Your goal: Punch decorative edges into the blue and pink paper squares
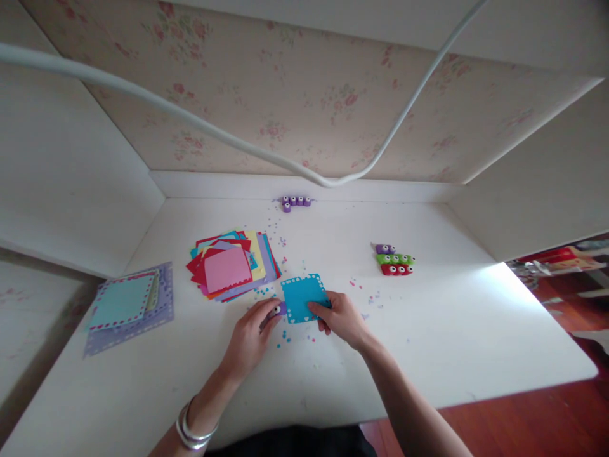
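My left hand [254,327] is closed around a small purple craft punch [280,310], which sits against the left edge of a blue paper square [299,297]. Between thumb and fingers, my right hand [335,312] grips that square at its right side, the thumb lying on top. Small cut-out shapes line the paper's edges, some of them hearts along the bottom. Whether the paper's left edge lies inside the punch is hard to make out. Tiny blue paper bits [284,337] are scattered on the table below the hands.
A pile of coloured paper [227,270] lies left of the hands, with punched sheets [124,301] farther left. Purple punches [297,202] stand by the wall; purple, green and red punches [396,259] sit at right. A white cable [266,154] hangs across the view above the table [442,330].
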`<state>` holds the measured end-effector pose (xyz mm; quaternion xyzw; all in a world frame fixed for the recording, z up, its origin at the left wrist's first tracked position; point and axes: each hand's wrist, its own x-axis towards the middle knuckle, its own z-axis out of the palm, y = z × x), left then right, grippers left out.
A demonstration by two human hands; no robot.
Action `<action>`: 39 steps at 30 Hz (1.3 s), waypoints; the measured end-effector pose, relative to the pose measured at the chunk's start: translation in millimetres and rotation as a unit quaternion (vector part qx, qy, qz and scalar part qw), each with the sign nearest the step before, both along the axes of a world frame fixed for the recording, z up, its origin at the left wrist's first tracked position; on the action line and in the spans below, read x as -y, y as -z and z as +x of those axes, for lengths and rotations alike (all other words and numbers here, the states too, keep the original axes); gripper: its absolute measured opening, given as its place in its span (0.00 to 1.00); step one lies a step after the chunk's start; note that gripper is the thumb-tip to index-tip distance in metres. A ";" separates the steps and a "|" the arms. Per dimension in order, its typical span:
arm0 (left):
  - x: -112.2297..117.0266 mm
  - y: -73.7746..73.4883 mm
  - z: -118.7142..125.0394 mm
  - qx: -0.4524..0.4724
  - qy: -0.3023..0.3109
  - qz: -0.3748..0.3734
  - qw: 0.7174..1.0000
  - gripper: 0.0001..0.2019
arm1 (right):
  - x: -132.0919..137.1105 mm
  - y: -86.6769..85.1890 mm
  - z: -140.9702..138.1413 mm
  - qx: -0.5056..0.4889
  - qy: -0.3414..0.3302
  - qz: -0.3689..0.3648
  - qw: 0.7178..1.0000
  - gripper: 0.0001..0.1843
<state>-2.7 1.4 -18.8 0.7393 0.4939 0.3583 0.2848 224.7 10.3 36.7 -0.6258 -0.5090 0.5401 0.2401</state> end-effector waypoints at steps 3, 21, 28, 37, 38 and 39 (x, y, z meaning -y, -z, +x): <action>0.0 0.4 0.5 -0.002 0.006 0.004 1.000 0.12 | 0.0 0.1 -1.0 0.007 -0.013 0.004 1.000 0.12; -0.5 4.4 -0.1 -0.048 -0.009 0.028 0.998 0.17 | -4.6 33.4 -2.9 0.015 -0.037 -0.004 0.999 0.14; -0.6 4.2 -0.9 -0.056 -0.002 0.019 0.998 0.16 | -4.8 36.1 -2.3 0.023 -0.046 0.007 0.999 0.15; -0.4 2.0 1.4 -0.053 -0.003 0.033 0.998 0.13 | -5.4 39.8 -2.4 0.031 -0.046 0.008 0.998 0.15; -0.5 2.4 1.3 -0.053 -0.003 0.034 0.998 0.13 | -5.6 39.9 -2.3 0.032 -0.047 0.009 0.998 0.15; -0.8 2.9 1.2 -0.053 -0.004 0.034 0.998 0.13 | -5.8 40.1 -2.2 0.032 -0.048 0.010 0.998 0.15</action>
